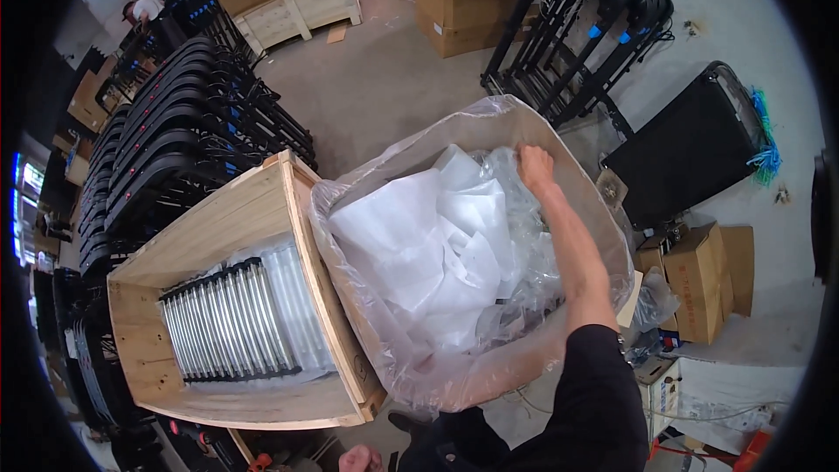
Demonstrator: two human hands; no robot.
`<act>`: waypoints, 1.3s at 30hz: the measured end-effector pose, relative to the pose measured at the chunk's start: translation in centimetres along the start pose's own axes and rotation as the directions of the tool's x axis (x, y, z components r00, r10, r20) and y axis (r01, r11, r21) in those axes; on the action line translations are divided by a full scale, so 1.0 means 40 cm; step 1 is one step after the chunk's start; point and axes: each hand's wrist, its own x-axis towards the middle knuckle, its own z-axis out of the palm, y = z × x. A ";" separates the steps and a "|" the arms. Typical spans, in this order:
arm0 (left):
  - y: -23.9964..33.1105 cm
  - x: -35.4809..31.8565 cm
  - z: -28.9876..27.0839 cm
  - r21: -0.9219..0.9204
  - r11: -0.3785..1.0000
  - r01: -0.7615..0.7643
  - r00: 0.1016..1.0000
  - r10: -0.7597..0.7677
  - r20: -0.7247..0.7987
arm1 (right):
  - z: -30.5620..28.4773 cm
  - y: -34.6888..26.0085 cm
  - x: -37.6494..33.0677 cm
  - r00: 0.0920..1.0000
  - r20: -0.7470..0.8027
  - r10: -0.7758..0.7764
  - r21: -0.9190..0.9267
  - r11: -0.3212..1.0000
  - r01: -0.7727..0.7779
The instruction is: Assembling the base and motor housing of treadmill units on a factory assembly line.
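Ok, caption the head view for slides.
Right hand inside a plastic-lined box of white sheets, beside a wooden crate of metal tubes.

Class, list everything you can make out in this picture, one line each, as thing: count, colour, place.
wooden crate: one, pale, left of centre
metal bars: over a dozen, silver with dark ends, inside that crate
lined box: one, brownish under clear film, centre
sheets: several, white, inside the lined box
plastic film: count unclear, clear, beside the sheets
frames: two groups, black, left and upper right
panel: one, black, right
strands: one bunch, blue-green, panel's edge
cardboard boxes: several, brown, top and right
pallet crate: one, pale, top left
other person: one, pale top, far upper left
sleeve: one, black, right arm
right hand: one, bare, at the plastic film
left hand: one, bare, lower edge, partly cut off
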 end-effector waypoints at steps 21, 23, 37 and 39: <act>0.332 0.129 0.229 0.541 0.528 -0.655 0.718 0.659 0.226 | -0.625 -0.382 -0.697 0.898 0.347 -0.270 0.780 -0.449 -0.436; 0.331 0.132 0.191 0.556 0.558 -0.615 0.761 0.606 0.233 | -0.624 -0.416 -0.678 0.896 0.393 -0.206 0.768 -0.463 -0.443; 0.242 0.234 0.240 0.463 0.836 -0.296 0.942 0.174 0.288 | -0.521 -0.353 -0.604 0.982 -0.189 0.008 0.549 0.830 0.099; 0.243 0.258 0.258 0.413 0.860 -0.299 0.936 0.181 0.300 | -0.568 -0.344 -0.664 0.985 0.019 -0.171 0.788 0.609 0.090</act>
